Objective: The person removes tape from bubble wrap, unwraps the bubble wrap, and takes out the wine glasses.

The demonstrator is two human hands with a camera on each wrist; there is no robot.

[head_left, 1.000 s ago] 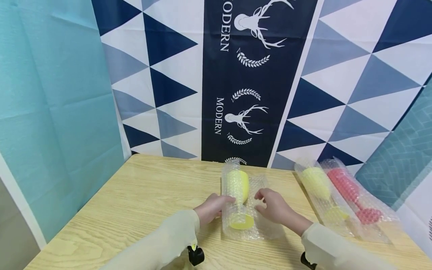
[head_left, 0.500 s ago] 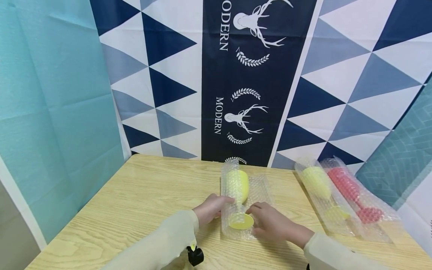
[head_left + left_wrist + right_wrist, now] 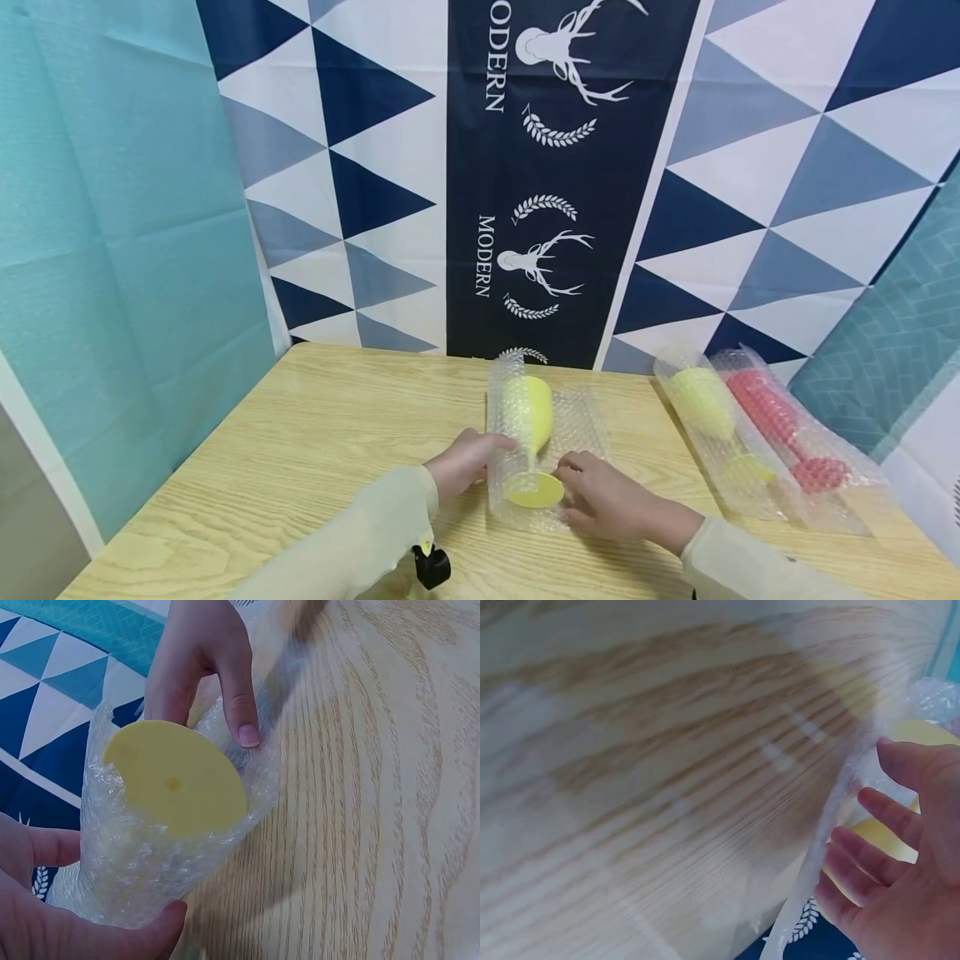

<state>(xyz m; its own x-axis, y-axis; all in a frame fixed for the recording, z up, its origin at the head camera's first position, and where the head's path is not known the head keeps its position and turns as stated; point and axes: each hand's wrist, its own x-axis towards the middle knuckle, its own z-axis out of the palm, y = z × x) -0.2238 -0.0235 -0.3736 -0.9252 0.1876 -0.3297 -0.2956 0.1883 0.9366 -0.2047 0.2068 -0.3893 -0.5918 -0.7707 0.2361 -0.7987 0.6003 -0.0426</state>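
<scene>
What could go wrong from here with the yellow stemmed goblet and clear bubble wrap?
1. The right side of the yellow stemmed goblet is bare; if the left hand loosens its hold, the clear bubble wrap might spring open.
2. The round yellow base sits near the wrap's near edge, so it may end up poorly covered.
3. The bubble-wrapped red goblet lies close to the right edge of the wooden table; a bump might knock it off.

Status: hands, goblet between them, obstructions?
Left hand grips bubble wrap; right hand at its loose flap. Yellow goblet lying down, partly covered. No obstruction seen; two wrapped goblets off right.
</scene>
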